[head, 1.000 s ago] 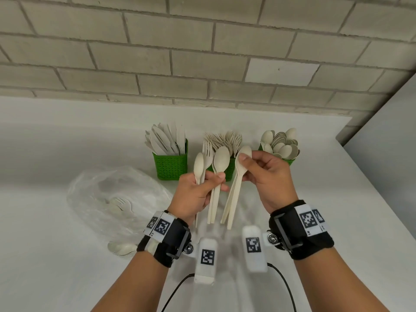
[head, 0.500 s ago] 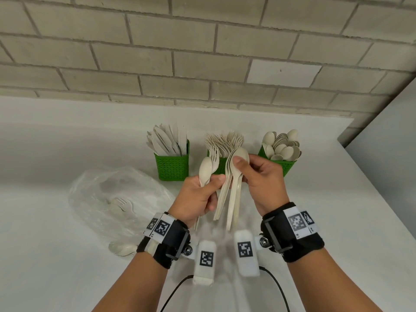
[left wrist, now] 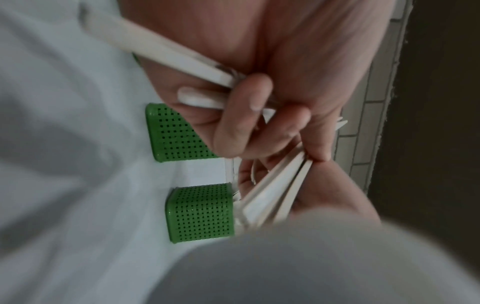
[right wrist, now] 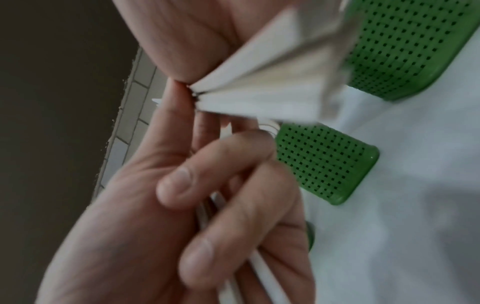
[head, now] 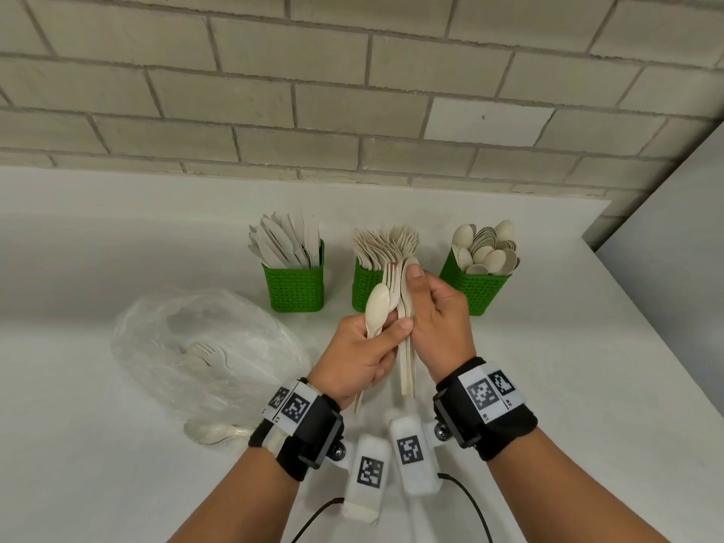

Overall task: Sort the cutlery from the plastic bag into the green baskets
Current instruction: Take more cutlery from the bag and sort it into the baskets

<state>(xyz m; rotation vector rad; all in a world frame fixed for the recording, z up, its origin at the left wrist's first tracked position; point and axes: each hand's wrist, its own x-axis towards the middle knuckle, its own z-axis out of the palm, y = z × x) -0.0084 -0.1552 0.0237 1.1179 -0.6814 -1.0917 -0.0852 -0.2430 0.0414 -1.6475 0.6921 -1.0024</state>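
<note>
My left hand (head: 382, 335) grips a pale spoon (head: 377, 305) and a fork (head: 391, 280), heads up, above the white table. Beside it and touching, my right hand (head: 417, 307) pinches a bundle of several pale cutlery pieces (head: 407, 358), thumb on top; its handles (right wrist: 259, 88) fan out in the right wrist view. Behind stand three green baskets: knives (head: 294, 284), forks (head: 364, 288) and spoons (head: 476, 288). The clear plastic bag (head: 176, 346) lies to the left with a fork (head: 213, 356) inside.
A loose spoon (head: 211, 433) lies on the table at the bag's near edge. A brick wall (head: 352, 92) closes the back. The table's right edge (head: 646, 327) runs past the spoon basket. Cables trail from the wrist cameras below my hands.
My hands have drawn together: the right hand moved left with its bundle until it touches the left. A large spoon that stood in the left hand's grip now stands with the bundle.
</note>
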